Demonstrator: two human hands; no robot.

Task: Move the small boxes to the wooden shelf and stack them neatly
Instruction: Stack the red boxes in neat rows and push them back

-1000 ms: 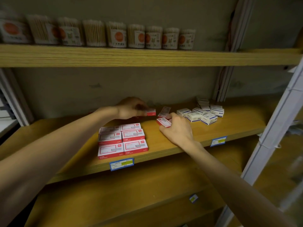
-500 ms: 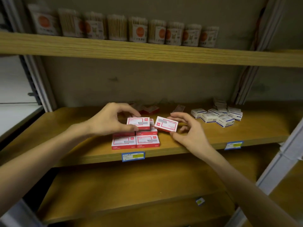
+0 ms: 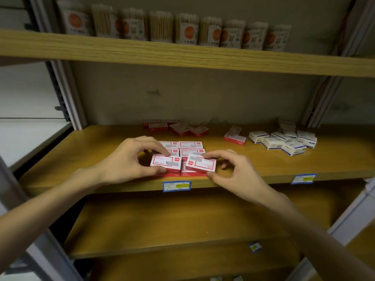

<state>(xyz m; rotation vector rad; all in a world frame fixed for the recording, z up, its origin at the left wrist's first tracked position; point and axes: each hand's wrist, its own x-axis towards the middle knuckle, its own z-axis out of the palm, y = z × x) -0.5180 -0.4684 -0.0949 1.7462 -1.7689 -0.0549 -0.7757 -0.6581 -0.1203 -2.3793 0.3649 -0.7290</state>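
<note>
On the wooden shelf (image 3: 101, 142) lies a neat block of small red-and-white boxes (image 3: 190, 148) near the front edge. My left hand (image 3: 125, 159) pinches one red-and-white box (image 3: 165, 162) over the block's front left corner. My right hand (image 3: 237, 171) pinches another red-and-white box (image 3: 200, 162), slightly tilted, over the front right corner. Several loose red boxes (image 3: 178, 127) lie at the back of the shelf, and one more red box (image 3: 234, 135) lies to the right.
Several white-and-blue boxes (image 3: 284, 141) lie scattered at the shelf's right. Cotton-swab packs (image 3: 182, 31) line the upper shelf. Blue price tags (image 3: 176, 185) sit on the shelf's front edge. A lower wooden shelf (image 3: 162, 224) lies below. Metal uprights (image 3: 67, 94) flank the shelves.
Both hands moved toward the front of the block with their boxes. The left box came down over the front left stack, and the right box came in beside it.
</note>
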